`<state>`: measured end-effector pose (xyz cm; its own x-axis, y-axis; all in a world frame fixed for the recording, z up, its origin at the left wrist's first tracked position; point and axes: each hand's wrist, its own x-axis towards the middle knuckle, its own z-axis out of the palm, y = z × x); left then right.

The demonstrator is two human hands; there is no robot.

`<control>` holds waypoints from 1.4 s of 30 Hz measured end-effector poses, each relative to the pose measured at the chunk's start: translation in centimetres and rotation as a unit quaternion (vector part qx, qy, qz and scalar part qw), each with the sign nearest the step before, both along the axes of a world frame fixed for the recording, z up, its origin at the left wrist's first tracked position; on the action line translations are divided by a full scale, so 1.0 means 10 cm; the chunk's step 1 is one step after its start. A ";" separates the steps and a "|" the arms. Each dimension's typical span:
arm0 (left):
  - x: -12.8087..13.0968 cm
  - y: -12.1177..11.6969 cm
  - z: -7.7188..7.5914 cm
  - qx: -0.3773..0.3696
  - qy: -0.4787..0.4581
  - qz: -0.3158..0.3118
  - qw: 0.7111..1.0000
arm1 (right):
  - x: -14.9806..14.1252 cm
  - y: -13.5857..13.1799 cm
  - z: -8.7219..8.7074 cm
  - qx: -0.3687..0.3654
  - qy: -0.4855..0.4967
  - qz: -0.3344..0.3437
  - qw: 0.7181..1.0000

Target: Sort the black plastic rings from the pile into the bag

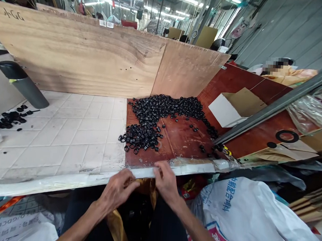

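At the table's white-taped front edge [92,180], my left hand [120,187] has its fingers curled over, closed on the rim of a golden-brown bag [118,229]. My right hand [167,182] grips the same bag's rim a little to the right, its fingers bent against the edge. The bag hangs between my legs below the tabletop, and its dark inside holds black pieces too dim to make out. Beyond my hands, a heap of small black rings [153,112] spreads over the red-brown board [182,136]. Some rings lie loose near the heap.
A dark bottle [29,85] leans at the left beside several black pieces [11,118]. Wooden boards [94,58] wall the back. To the right are an open carton [232,106], a slanted metal bar [276,102] and a large white sack [242,212].
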<state>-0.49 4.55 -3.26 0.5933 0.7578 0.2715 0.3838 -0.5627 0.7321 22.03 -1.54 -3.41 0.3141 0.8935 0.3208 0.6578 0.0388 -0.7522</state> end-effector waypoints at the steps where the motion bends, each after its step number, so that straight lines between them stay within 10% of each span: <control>1: 0.11 0.14 0.05 0.020 0.005 0.057 0.998 | 0.14 0.17 0.02 0.023 -0.021 -0.016 0.999; 8: 0.69 0.74 -0.02 0.098 0.163 0.195 0.962 | 0.51 0.88 -0.16 0.016 -0.102 0.008 0.995; 19: 0.50 0.64 -0.15 0.075 -0.022 0.104 0.991 | -0.02 0.67 0.02 -0.006 0.228 0.076 0.971; 30: 0.43 0.57 -0.06 -0.186 -0.223 0.000 0.957 | -0.21 0.55 0.16 0.028 0.135 0.082 0.987; 42: 0.37 0.61 -0.05 -0.021 -0.232 -0.033 0.972 | -0.24 0.51 0.19 -0.002 0.137 0.080 0.987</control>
